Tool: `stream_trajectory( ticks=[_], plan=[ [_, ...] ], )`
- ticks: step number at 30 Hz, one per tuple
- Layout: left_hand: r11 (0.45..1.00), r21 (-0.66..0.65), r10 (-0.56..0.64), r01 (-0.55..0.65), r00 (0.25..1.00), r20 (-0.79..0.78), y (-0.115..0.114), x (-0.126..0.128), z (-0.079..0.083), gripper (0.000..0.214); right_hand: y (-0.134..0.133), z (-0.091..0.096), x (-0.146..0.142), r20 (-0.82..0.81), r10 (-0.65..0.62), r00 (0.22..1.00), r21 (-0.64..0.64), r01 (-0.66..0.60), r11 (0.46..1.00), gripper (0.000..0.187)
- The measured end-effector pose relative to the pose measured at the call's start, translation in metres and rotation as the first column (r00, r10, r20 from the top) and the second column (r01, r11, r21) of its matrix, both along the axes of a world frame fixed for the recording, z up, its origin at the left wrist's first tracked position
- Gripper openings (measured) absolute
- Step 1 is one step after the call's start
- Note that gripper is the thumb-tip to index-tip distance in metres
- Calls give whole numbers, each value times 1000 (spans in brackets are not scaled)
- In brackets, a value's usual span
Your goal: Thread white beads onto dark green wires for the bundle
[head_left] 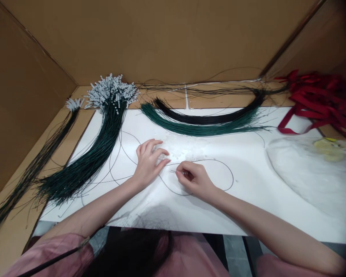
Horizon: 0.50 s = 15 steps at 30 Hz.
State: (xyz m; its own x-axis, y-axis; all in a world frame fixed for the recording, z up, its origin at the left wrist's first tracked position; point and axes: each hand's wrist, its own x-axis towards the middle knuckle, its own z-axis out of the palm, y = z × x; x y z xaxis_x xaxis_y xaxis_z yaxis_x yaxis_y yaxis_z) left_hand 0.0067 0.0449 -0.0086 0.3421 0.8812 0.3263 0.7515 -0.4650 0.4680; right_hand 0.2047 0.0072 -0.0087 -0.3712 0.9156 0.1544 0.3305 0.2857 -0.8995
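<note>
My left hand rests on the white sheet, fingers curved over a scatter of small clear beads. Whether it grips any bead is hidden. My right hand is pinched shut on the end of a thin dark wire that loops out to the right on the sheet. The two hands nearly touch at the fingertips.
A thick bundle of green wires with white beaded tips lies at the left, a thinner one beside it. Green and black wire bundles curve at the back. Red ribbons and a clear plastic bag lie right. Cardboard walls surround.
</note>
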Motion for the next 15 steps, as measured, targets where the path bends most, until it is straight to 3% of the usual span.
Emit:
stream_trajectory(
  ticks=[10, 15],
  plan=[
    [1000, 1, -9, 9, 1000, 8, -1, 0, 2, 9, 0, 1, 0, -17, 3, 1000, 1, -3, 1000, 12],
    [988, -67, -117, 141, 951, 286, -2, -4, 3, 11, 0, 0, 0, -8, -7, 1000, 16, 7, 1000, 10]
  ],
)
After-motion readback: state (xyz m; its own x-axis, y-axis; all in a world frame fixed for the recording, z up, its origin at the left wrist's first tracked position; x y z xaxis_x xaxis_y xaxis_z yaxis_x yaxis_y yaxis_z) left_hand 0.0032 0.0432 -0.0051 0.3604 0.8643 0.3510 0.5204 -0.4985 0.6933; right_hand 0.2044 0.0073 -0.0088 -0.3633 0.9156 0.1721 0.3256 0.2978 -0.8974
